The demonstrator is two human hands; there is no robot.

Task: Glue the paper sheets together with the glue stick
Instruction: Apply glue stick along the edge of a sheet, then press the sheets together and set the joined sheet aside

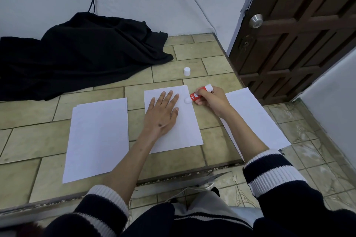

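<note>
Dark navy sleeves with white ribbed cuffs (269, 171) frame the tiled tabletop (34, 140). On it, the left hand (161, 113) lies flat, fingers spread, pinning the middle white paper sheet (185, 131), while the right hand (211, 100) curls round the red glue stick (198, 95), its white tip at the sheet's right edge (the white cap (187, 71) stands apart). Such paper looks light and floppy and would probably slide or wrinkle under the stick's drag; holding it down near the tip seems wise.

Dim, even, bluish indoor light with soft shadows (no glare), sharp centrally, lines bowing toward the edges.
</note>
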